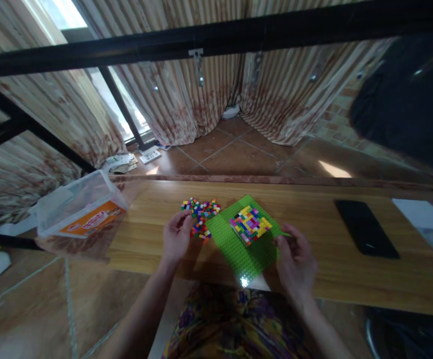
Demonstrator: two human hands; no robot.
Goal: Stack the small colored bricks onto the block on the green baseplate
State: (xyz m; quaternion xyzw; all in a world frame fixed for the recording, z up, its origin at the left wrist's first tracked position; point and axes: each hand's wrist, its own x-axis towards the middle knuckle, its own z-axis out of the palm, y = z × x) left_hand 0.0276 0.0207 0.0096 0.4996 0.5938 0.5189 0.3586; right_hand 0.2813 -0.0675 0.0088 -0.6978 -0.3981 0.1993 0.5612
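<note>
A green studded baseplate (231, 245) lies turned cornerwise on the wooden table. On it stands a low block of multicoloured toy bricks (251, 224), with yellow, purple, blue and red on top. My right hand (296, 257) closes on the plate's right corner between thumb and fingers. Left of the plate is a loose heap of small coloured bricks (203, 213). At the heap's near left edge is my left hand (177, 234), its thumb and fingertips drawn together; whether a brick is between them is too small to tell.
A clear plastic tub (85, 199) with an orange label stands at the table's left end. To the right lie a black phone-like slab (365, 228) and white paper (423, 217). A dark metal bar (216, 42) crosses above the table's far side, before striped curtains (179, 99).
</note>
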